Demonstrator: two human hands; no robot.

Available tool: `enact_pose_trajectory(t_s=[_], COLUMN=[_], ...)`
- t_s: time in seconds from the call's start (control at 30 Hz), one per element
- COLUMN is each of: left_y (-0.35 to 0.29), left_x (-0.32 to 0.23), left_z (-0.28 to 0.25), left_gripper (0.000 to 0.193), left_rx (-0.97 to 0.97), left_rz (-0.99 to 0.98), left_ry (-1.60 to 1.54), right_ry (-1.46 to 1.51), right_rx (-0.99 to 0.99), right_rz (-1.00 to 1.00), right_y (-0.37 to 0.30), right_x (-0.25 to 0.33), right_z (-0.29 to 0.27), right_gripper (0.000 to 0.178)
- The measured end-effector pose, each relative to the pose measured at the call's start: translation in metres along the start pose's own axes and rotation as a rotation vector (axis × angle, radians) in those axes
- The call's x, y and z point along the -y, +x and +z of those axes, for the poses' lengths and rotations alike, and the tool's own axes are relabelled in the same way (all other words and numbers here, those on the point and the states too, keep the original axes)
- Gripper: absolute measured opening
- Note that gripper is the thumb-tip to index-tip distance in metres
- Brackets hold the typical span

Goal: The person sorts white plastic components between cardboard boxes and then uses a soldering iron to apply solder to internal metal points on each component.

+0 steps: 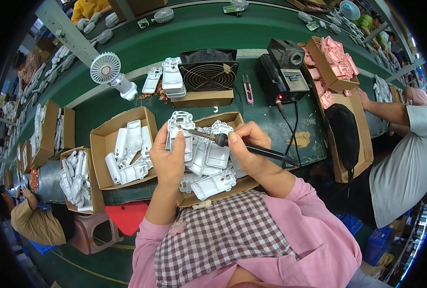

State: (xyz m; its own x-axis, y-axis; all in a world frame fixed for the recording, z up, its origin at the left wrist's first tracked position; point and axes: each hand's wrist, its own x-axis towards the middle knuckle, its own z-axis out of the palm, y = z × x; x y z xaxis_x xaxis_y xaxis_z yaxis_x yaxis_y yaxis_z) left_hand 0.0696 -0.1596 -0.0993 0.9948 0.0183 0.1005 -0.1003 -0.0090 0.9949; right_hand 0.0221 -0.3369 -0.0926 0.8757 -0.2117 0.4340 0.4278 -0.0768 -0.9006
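My left hand (169, 152) is closed on a white plastic housing (180, 118), holding it up over a cardboard box. In my right hand (250, 148) is a soldering iron (221, 139), gripped by its black handle. The iron's tip points left and meets the inner face of the housing near small copper-coloured parts; whether it touches them I cannot tell. Below both hands, the cardboard box (238, 185) holds several more white housings (213, 185). The iron's black cord (297, 144) runs toward a black soldering station (276, 81) with a lit red light.
Left of my hands stands a cardboard box (103, 180) of white shells. A black fan (208, 77), pink-handled snips (248, 90) and a white handheld fan (108, 72) stand farther back. Pink parts (336, 55) fill a box at right, beside a co-worker's arm (388, 113).
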Motion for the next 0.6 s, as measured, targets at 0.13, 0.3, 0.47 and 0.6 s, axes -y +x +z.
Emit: enact_pose_trajectory(t_s=[0.13, 0.3, 0.47, 0.6], left_y=[-0.0003, -0.0003, 0.0001, 0.0009], left_x=[0.0013, 0.0006, 0.0001, 0.0023], left_z=[-0.0004, -0.0005, -0.0003, -0.0017], left_gripper=[0.033, 0.034, 0.034, 0.034], left_rx=[0.002, 0.002, 0.002, 0.007], left_rz=[-0.005, -0.012, 0.012, 0.016], left_ry=[0.002, 0.023, 0.040, 0.044], right_ry=[0.012, 0.017, 0.030, 0.039], right_rx=[-0.004, 0.000, -0.026, -0.036], right_rz=[0.005, 0.015, 0.012, 0.016], right_y=[-0.0005, 0.0002, 0.0014, 0.0021], right_x=[-0.0013, -0.0014, -0.0050, -0.0055], right_z=[0.0008, 0.0014, 0.0016, 0.0027], right_gripper=[0.014, 0.014, 0.014, 0.014])
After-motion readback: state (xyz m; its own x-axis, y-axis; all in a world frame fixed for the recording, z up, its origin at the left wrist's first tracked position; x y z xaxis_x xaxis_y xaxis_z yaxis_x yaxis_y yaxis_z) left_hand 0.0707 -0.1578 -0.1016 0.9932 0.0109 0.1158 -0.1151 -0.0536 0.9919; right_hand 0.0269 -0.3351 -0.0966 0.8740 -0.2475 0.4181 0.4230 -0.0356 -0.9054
